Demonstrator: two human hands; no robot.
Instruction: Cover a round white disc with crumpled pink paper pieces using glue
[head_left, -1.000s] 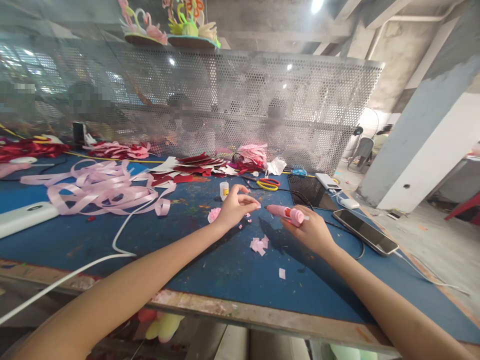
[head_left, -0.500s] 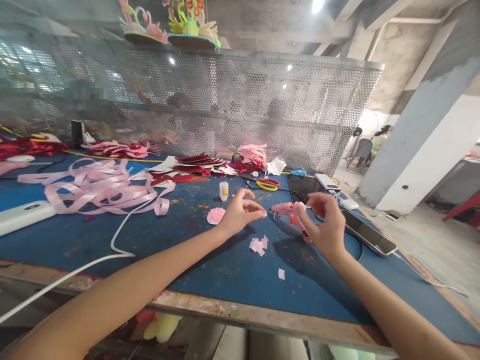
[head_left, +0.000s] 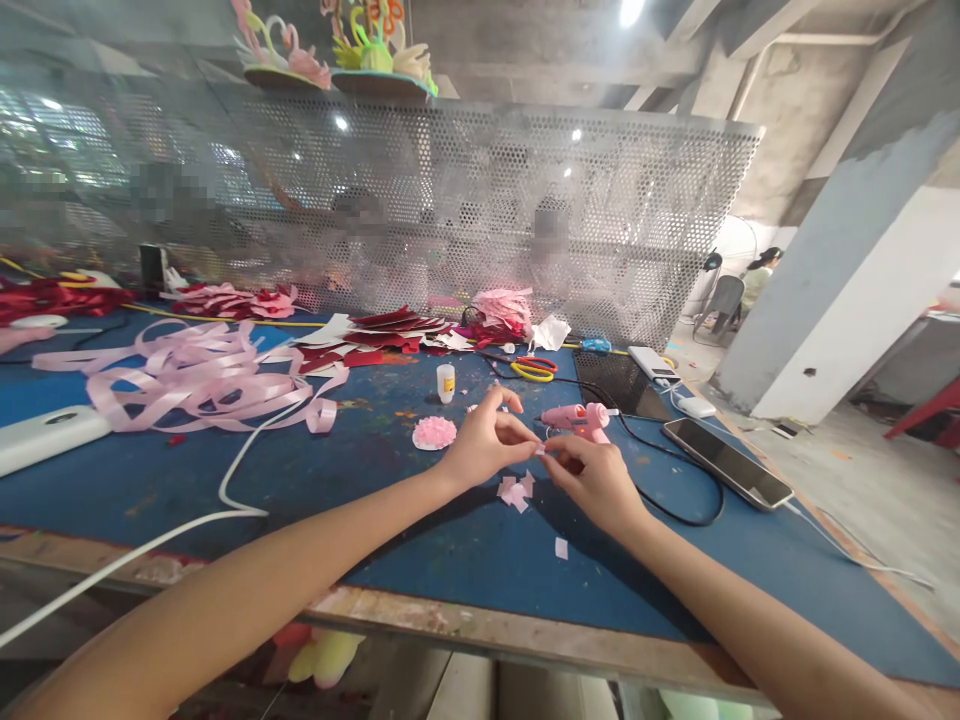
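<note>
My left hand (head_left: pixel 491 435) and my right hand (head_left: pixel 589 475) meet fingertip to fingertip above the blue table. Between them they pinch a small pink ribbon piece (head_left: pixel 540 449), mostly hidden by the fingers. Just behind my right hand a pink glue gun (head_left: pixel 576 416) rests on the table. Beneath the hands lies a little heap of cut pink ribbon squares (head_left: pixel 515 492), with one single square (head_left: pixel 561 548) nearer the front edge. Left of my left hand sits a white disc topped with pink ruffled bits (head_left: pixel 434 432).
A small white bottle (head_left: pixel 445 383) stands behind the disc. Scissors (head_left: pixel 534 369) with red and yellow handles lie farther back. Loose pink ribbon (head_left: pixel 202 375) spreads at left, and a phone (head_left: pixel 727 462) lies at right beside a black cable (head_left: pixel 694 522). Perforated metal sheet (head_left: pixel 480 200) rises behind.
My right hand has left the glue gun, which now rests on the table, and has moved left to the ribbon piece at my left fingertips.
</note>
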